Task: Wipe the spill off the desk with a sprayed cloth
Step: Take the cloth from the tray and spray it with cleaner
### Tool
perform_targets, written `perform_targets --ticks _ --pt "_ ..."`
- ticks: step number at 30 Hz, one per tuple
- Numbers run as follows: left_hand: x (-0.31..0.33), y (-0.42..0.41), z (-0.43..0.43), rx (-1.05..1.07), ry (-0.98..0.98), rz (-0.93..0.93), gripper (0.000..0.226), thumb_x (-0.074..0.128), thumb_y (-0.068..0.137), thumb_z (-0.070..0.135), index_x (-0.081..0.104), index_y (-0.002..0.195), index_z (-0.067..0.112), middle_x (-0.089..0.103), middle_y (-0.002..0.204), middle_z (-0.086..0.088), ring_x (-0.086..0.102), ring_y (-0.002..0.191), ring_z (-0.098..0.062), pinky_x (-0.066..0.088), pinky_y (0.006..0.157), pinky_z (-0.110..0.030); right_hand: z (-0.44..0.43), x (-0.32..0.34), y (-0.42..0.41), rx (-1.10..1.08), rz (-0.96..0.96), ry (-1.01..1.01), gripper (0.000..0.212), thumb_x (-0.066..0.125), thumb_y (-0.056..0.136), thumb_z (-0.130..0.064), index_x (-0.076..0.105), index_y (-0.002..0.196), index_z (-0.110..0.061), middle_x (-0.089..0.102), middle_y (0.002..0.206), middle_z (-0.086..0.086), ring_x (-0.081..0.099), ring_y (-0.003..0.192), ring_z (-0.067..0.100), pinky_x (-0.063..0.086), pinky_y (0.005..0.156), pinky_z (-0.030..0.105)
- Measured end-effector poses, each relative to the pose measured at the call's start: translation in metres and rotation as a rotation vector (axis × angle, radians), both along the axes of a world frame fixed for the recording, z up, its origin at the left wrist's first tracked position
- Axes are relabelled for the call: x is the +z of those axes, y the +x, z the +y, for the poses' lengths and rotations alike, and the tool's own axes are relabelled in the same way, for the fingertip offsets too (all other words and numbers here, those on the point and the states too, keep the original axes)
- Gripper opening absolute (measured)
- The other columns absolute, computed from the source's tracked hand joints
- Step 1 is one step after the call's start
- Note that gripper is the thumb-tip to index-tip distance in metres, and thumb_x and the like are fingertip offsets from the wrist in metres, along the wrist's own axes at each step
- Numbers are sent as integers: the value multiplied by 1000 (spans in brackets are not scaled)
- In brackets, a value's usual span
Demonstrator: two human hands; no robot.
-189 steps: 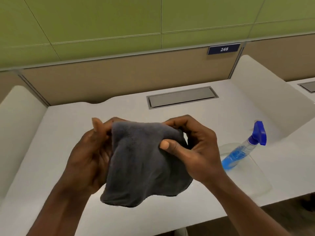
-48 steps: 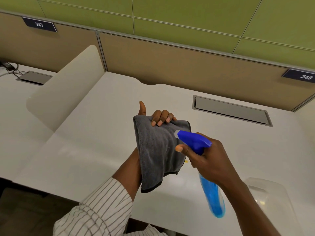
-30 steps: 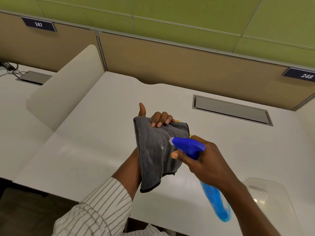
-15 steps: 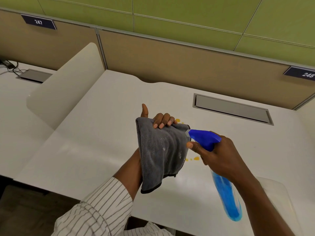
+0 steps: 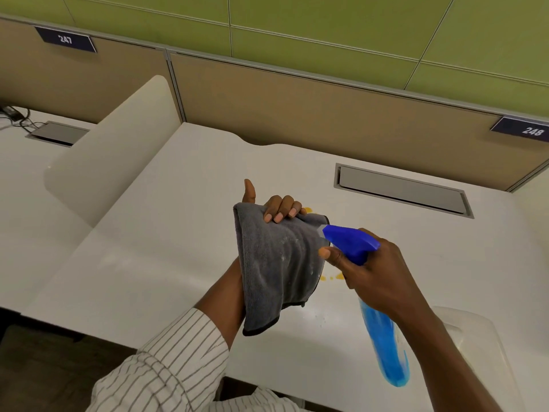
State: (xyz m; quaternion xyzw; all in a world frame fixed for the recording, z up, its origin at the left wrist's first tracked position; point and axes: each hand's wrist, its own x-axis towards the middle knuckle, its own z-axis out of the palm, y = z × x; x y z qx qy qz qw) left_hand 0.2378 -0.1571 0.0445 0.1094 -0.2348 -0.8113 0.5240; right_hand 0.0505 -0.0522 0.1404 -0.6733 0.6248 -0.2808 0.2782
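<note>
Above the white desk (image 5: 154, 263), the left hand (image 5: 277, 208) holds a grey microfibre cloth (image 5: 279, 266) up by its top edge, fingers curled over the fold and thumb raised, so the cloth hangs as a flat face toward the sprayer. The right hand (image 5: 374, 278) is clenched round the neck of a blue spray bottle (image 5: 383, 349), index finger on the trigger, with the nozzle (image 5: 323, 228) almost touching the cloth's upper right corner. Pale droplets already dot the middle of the cloth, and a few specks lie on the desk under its lower edge.

Orange spill drops (image 5: 334, 277) sit on the desk just behind and to the right of the cloth, partly hidden by it; another orange spot (image 5: 308, 209) peeks out beside the left fingertips.

To do this step well, I would draw the nozzle back a little so the mist spreads over the cloth's centre rather than soaking one corner, and keep the cloth face square to the spray so less falls past it onto the desk. Judging by the wet patch, one or two more pulls should be enough before wiping.
</note>
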Motion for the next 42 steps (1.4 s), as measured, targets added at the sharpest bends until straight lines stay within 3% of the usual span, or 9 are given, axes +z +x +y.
perform_targets --ticks 6,12,17,21,24,27,29,35,42 --pt "4 5 -2 1 -9 40 91 22 81 83 63 39 15 61 51 -1 66 66 -19 39 98 -42 1 0 -10 -15 29 30 53 52 71 -72 55 79 -20 60 64 3 59 61 18 48 66 25" --pt "12 8 -5 20 -6 42 91 20 80 83 58 32 15 56 46 0 63 61 -19 48 92 -41 16 -7 -1 116 -12 28 36 59 70 -72 48 72 -39 58 64 -2 58 60 14 44 65 18" --pt "14 7 -3 13 -1 49 91 20 80 83 57 32 15 55 46 -1 63 60 -19 45 92 -42 22 -15 4 97 -60 57 36 60 71 -69 48 77 -36 59 68 -3 57 62 13 46 64 15" --pt "9 3 -1 -51 -14 100 89 25 82 83 60 38 15 58 51 -1 63 66 -20 40 97 -43 27 -20 -8 -2 -186 49 45 61 71 -73 63 96 -35 69 75 -2 64 67 16 54 70 15" --pt "2 3 -1 -118 -53 131 88 30 87 83 62 44 13 59 57 -3 60 75 -22 36 104 -41 30 -24 -26 -135 -344 35 53 69 80 -55 70 117 -17 78 91 -10 70 68 16 63 73 29" --pt "-4 2 3 -150 -36 152 88 31 91 82 61 48 11 58 60 -5 55 80 -25 34 107 -42 30 -31 -52 -256 -497 -67 26 69 96 -15 68 119 -4 79 95 -17 73 71 11 61 65 22" --pt "-6 2 6 -158 -38 130 88 32 91 82 62 50 11 59 62 -5 54 81 -25 32 108 -43 29 -34 -71 -297 -543 -128 22 65 97 -3 67 118 2 79 98 -15 73 72 8 59 65 19" --pt "-9 -9 15 -195 -32 115 84 39 92 80 62 52 11 59 63 -6 53 82 -25 31 109 -44 9 -41 -119 -400 -555 -234 21 61 98 5 63 117 13 74 108 8 72 82 12 62 73 24" --pt "-6 -19 23 -196 -45 91 77 52 91 75 62 51 11 60 62 -6 55 79 -25 32 106 -45 -31 -67 -162 -517 -571 -265 27 65 99 -4 65 123 9 76 111 4 75 90 16 63 85 28"
